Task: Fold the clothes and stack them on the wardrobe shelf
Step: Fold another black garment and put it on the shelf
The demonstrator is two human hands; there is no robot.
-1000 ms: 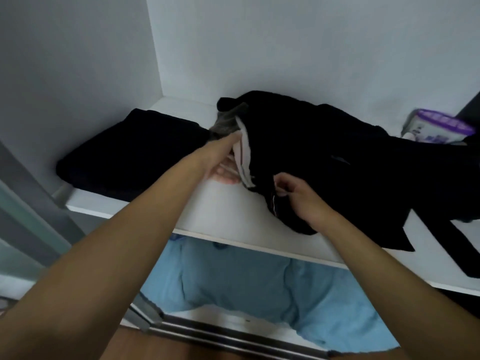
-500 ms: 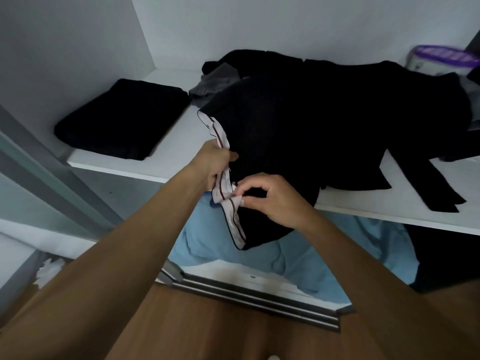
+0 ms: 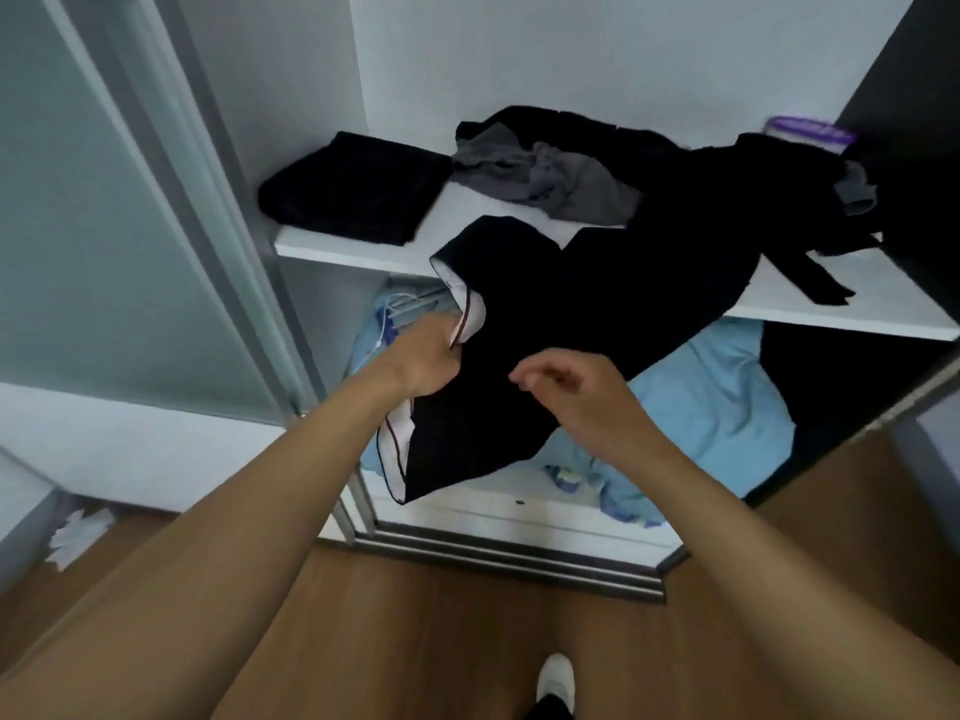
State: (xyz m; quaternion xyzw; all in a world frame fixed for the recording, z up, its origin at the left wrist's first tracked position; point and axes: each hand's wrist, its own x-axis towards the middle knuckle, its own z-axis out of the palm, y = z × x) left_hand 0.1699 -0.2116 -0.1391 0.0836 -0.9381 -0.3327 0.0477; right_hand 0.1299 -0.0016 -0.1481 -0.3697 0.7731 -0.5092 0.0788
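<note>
Left hand (image 3: 427, 360) grips black garment (image 3: 545, 324); right hand (image 3: 582, 388) hovers (fingers curled).

purple-lidded container (image 3: 810, 133) blurred, right hand (image 3: 576, 389) motion-smeared

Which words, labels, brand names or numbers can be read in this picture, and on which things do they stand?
None can be read.
purple-lidded container: any label is too blurred and mostly hidden.
black garment with white trim: no print shows.
folded black clothes: no tag shows.
</note>
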